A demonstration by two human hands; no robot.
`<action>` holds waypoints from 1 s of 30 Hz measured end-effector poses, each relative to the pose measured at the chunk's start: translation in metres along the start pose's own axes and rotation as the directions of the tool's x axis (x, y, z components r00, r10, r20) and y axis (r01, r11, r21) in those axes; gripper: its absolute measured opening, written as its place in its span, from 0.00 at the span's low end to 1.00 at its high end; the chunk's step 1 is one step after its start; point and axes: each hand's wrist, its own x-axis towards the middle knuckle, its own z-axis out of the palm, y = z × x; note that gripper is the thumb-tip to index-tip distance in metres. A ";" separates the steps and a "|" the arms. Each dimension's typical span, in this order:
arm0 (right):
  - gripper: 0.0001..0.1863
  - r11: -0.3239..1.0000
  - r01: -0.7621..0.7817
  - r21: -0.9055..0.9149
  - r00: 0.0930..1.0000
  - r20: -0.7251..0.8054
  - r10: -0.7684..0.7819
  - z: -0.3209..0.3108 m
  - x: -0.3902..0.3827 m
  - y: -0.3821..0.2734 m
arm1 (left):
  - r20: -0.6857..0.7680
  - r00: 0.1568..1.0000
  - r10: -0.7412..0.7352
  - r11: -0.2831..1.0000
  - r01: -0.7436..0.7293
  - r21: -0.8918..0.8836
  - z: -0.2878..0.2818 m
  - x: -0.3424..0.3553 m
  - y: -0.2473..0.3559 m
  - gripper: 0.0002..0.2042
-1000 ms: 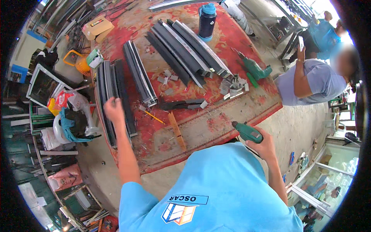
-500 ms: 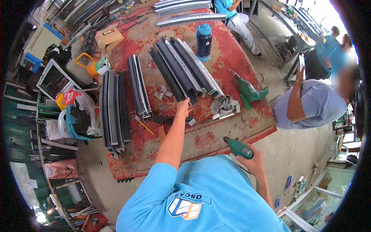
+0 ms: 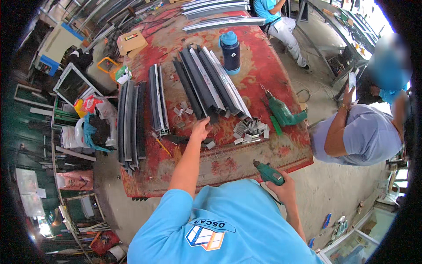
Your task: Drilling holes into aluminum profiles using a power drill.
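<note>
My left hand [image 3: 201,129] reaches across the table to the near end of a dark metal profile [image 3: 188,86], its fingers closed at that end. This profile lies at the left side of a bundle of long grey and black profiles [image 3: 214,83]. In my right hand [image 3: 284,186] is a green power drill [image 3: 269,174], held low at the table's near edge with its chuck toward the table. Small cut metal pieces [image 3: 251,132] are heaped just right of the bundle's near end, and a few more pieces [image 3: 183,109] lie to its left.
The table [image 3: 228,163] has a worn red patterned cover. A second green drill [image 3: 283,110] lies at its right, a blue bottle [image 3: 230,53] stands behind the bundle. More profiles [image 3: 132,119] lie left, near a yellow pencil-like stick [image 3: 163,147]. A person [image 3: 360,127] stands at right holding a phone.
My left hand has shifted a little left and nearer to me, and the outer profile now shows a wider gap from its bundle. The whole view has shifted slightly. The drill stays in my right hand.
</note>
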 end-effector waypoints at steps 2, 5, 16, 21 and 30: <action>0.35 0.994 0.034 -0.108 0.999 -0.026 -0.037 -0.001 0.009 0.007 | 0.033 0.999 0.027 0.999 -0.026 -0.045 -0.003 -0.002 0.001 0.14; 0.36 0.995 0.055 -0.088 0.998 0.026 -0.053 -0.005 0.018 -0.002 | 0.014 0.999 -0.029 0.995 0.030 -0.098 0.001 -0.011 0.007 0.15; 0.36 0.994 0.097 -0.054 0.989 0.116 -0.090 -0.004 0.040 -0.003 | -0.170 0.971 0.170 0.883 -0.074 0.463 0.017 -0.031 0.023 0.23; 0.33 0.993 0.101 -0.055 0.987 0.128 -0.093 -0.004 0.035 -0.012 | 0.221 0.971 0.088 0.996 -0.085 -0.026 -0.021 -0.036 0.028 0.22; 0.34 0.986 0.141 -0.087 0.985 0.115 -0.131 0.001 0.032 0.002 | 0.309 0.930 0.199 0.979 -0.179 -0.094 0.024 -0.090 0.060 0.21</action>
